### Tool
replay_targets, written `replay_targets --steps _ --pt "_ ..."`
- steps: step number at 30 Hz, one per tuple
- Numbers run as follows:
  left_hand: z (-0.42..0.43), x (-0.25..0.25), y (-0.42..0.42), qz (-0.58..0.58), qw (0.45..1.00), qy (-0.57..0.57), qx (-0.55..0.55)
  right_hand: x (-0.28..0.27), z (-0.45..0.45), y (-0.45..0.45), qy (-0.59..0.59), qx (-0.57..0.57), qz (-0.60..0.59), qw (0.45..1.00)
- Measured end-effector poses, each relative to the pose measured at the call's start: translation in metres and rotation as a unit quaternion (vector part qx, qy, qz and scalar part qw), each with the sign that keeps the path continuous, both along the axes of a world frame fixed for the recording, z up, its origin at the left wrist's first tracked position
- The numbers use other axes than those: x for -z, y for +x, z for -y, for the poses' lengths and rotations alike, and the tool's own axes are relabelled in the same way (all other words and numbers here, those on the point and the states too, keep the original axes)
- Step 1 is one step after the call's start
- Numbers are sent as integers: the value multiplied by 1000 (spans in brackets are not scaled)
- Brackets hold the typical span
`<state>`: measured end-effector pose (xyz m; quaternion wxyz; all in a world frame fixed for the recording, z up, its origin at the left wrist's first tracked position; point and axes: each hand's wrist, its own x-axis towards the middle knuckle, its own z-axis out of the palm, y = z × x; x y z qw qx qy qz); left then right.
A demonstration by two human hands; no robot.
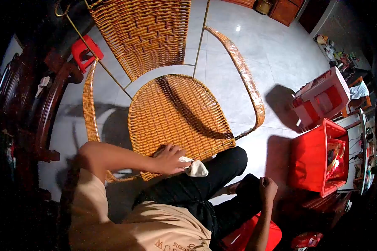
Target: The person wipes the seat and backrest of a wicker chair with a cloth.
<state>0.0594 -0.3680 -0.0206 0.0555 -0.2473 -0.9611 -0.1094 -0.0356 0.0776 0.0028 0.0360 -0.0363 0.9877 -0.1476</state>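
Observation:
A wicker chair [176, 113] with a rounded woven seat stands directly in front of me. My left hand [170, 160] rests at the seat's front edge, its fingers closed on a white cloth [197, 168]. Part of that cloth hangs out beside the hand, over my dark trouser leg. My right hand [268, 188] is curled closed near my right knee, apart from the chair, and no object shows in it. The chair's woven backrest [146, 37] rises at the far side. Its right armrest [243, 71] has a shiny clear wrap on it.
On the right stand a red plastic basket [308, 159] with items inside and a red-and-white container [322, 98]. A small red stool [86, 52] is behind the chair at left, near dark carved wooden furniture [50, 113]. Beneath me is a red seat [255, 234].

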Motion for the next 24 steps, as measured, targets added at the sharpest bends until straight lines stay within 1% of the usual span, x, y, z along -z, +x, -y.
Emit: replay_targets --steps 2,3,4,6,8,9,10,11,12,13,15,17,18,19,20,21,22,24 --pt "3 6 -13 56 990 -53 121 5 -3 1 -24 13 -1 1000" --pt "1 3 -21 -8 989 -26 146 6 -4 1 -45 24 -3 999" --pt "0 3 -30 -6 989 -25 144 6 -4 0 -44 23 -2 999" --pt "-1 6 -55 41 983 -23 177 0 2 -2 7 25 21 999" --pt "-4 19 -95 -4 1000 -24 15 -4 6 -2 2 34 18 999" --pt "-5 19 -120 52 994 -53 -84 -6 8 -2 -3 44 13 999" --pt "-3 19 -145 108 974 -80 -183 -7 11 -2 -3 46 11 999" --pt "3 25 -170 165 952 -137 -218 -9 13 -4 22 44 28 998" --pt "11 24 -185 194 938 -163 -236 -11 13 -5 48 41 46 997" --pt "19 25 -201 222 922 -190 -253 -10 15 -5 51 41 45 997" --pt "43 19 -208 92 900 -162 -394 -7 14 -4 -20 54 17 998" --pt "82 24 -212 6 873 -158 -461 -1 8 -5 -12 51 13 999" --pt "106 31 -209 -13 870 -170 -462 2 8 -4 -9 48 7 999" --pt "118 24 -201 -27 859 -116 -499 -3 14 -4 -11 51 11 999" --pt "125 17 -196 -42 843 -60 -533 -16 24 -6 16 45 24 999" --pt "128 21 -194 -79 831 -79 -545 -22 30 -9 43 38 34 998" --pt "128 27 -196 -78 831 -80 -545 -19 29 -10 43 37 36 998" --pt "123 38 -203 -94 854 -58 -509 -10 24 -14 67 24 28 997"
